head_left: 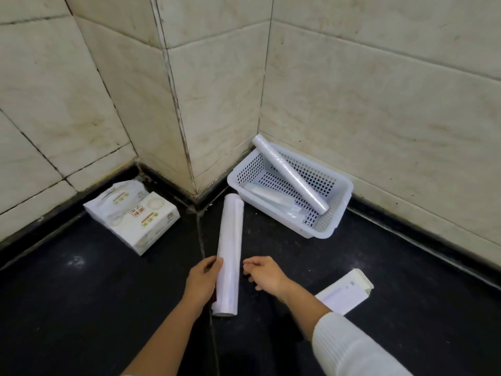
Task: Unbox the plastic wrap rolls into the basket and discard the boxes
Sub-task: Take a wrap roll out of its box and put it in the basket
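Nearest the lens: a white ribbed sleeve point(349, 346) on the right forearm, bare forearm on the left. Left hand point(202, 280) wrapped round the lower part of a long white plastic wrap roll point(230, 248), fingers point(217, 263) curled against its left side, thumb side hidden behind the tube. Right hand point(264, 274) just beside the roll, not touching, fingers loosely bent and apart, holding nothing.

Roll pointing away toward the white perforated basket point(333, 226), far end near the basket's front-left corner but short of it. Whether the near end rests on the dark floor point(81, 294) or hangs just above: cannot tell.

Inside the basket already: one roll point(290, 176) propped diagonally, upper end over the back rim toward the wall corner, lower end down near the right wall; beneath it flatter pale wrapped items point(273, 198), indistinct.

Behind the right wrist, an empty-looking white box point(345, 291) lying on the floor, far end apparently open. Off to the left against the skirting, a printed white package point(132, 221), apart from everything else.

Handling, as a guess: light, stiff along its length thanks to a core, film surface smooth and likely slippery, prone to rolling on the hard floor. Best taken around the middle for balance, firm wrap-around grip rather than fingertip pinch; laid flat along the basket's long side to stop it tipping out.
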The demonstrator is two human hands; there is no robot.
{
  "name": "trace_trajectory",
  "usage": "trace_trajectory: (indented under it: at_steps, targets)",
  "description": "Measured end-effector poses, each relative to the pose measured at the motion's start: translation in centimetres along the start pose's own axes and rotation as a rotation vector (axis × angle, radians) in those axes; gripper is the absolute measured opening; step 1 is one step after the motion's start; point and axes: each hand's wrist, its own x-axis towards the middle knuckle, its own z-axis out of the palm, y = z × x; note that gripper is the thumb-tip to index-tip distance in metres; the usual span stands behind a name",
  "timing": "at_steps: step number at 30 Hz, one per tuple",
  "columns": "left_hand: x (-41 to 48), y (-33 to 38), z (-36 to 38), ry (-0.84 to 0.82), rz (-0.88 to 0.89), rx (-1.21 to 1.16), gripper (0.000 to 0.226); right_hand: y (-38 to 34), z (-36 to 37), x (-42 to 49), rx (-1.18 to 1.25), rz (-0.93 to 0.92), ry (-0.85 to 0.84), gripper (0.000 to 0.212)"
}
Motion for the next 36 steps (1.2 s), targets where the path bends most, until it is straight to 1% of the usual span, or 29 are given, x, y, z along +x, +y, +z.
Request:
trace_trajectory:
  at_steps: [2, 4, 6, 7, 8, 9, 10, 11, 13, 16, 18, 21, 23, 25, 26, 28, 30, 33, 35, 36]
  targets:
    - [-0.5, -0.5, -0.2, -0.059, -0.002, 0.002, 0.045, -0.2, 0.8, -0.5, 0.057, 0.021, -0.016, 0.025]
    - [-1.0, -0.7, -0.3, -0.097, 0.007, -0.033, 0.042, -0.3, 1.6, -0.7, 0.019, -0.022, 0.053, 0.027]
    - [-1.4, -0.8, -0.3, -0.119, -0.004, -0.099, 0.038, -0.4, 1.9, -1.1, -0.126, -0.145, 0.238, 0.035]
    - [-1.5, -0.9, -0.4, -0.124, -0.015, -0.121, 0.036, -0.6, 1.9, -1.2, -0.256, -0.246, 0.346, 0.038]
    - [-1.6, -0.9, -0.5, -0.125, -0.028, -0.129, 0.033, -0.8, 1.8, -1.3, -0.401, -0.362, 0.411, 0.038]
    - [-1.7, -0.9, -0.6, -0.123, -0.040, -0.126, 0.028, -1.1, 1.9, -1.2, -0.518, -0.455, 0.407, 0.036]
    - [-1.8, -0.9, -0.8, -0.123, -0.048, -0.115, 0.023, -1.5, 2.1, -1.1, -0.591, -0.490, 0.352, 0.033]
    - [-1.8, -1.0, -1.0, -0.126, -0.053, -0.098, 0.022, -2.0, 2.4, -0.9, -0.616, -0.453, 0.289, 0.030]
    - [-1.7, -0.9, -1.3, -0.138, -0.052, -0.065, 0.027, -2.7, 3.0, -0.3, -0.577, -0.278, 0.239, 0.028]
    - [-1.5, -0.8, -1.5, -0.161, -0.041, -0.015, 0.034, -2.9, 3.4, 0.7, -0.523, -0.041, 0.203, 0.044]
    - [-1.4, -0.8, -1.6, -0.177, -0.032, 0.015, 0.036, -2.6, 3.7, 1.3, -0.447, 0.026, 0.189, 0.052]
    - [-1.3, -0.7, -1.7, -0.195, -0.017, 0.053, 0.037, -2.1, 3.8, 2.0, -0.333, 0.067, 0.184, 0.058]
    - [-1.4, -0.6, -2.0, -0.215, -0.032, 0.082, 0.035, -1.9, 3.0, 2.1, -0.181, 0.123, 0.153, 0.068]
    - [-1.5, -0.6, -2.5, -0.245, -0.052, 0.114, 0.034, -2.1, 1.4, 1.3, 0.027, 0.165, 0.069, 0.077]
    - [-1.5, -0.6, -2.7, -0.263, -0.063, 0.121, 0.034, -2.2, 0.2, 0.7, 0.098, 0.172, 0.002, 0.078]
    - [-1.4, -0.3, -2.9, -0.307, -0.095, 0.115, 0.035, -2.7, -2.3, -0.9, 0.163, 0.165, -0.129, 0.074]
    - [-1.2, 0.3, -2.9, -0.339, -0.101, 0.119, 0.039, -3.0, -4.7, -2.3, 0.240, 0.146, -0.188, 0.064]
    - [-0.2, 2.1, -2.2, -0.304, -0.003, 0.230, 0.050, -3.7, -8.0, -4.0, 0.293, 0.080, -0.210, 0.052]
    - [0.6, 3.5, -1.4, -0.239, 0.069, 0.295, 0.059, -4.6, -9.8, -4.7, 0.278, -0.011, -0.187, 0.053]
    - [1.1, 4.4, -1.0, -0.191, 0.109, 0.316, 0.062, -5.3, -10.7, -4.8, 0.243, -0.059, -0.142, 0.054]
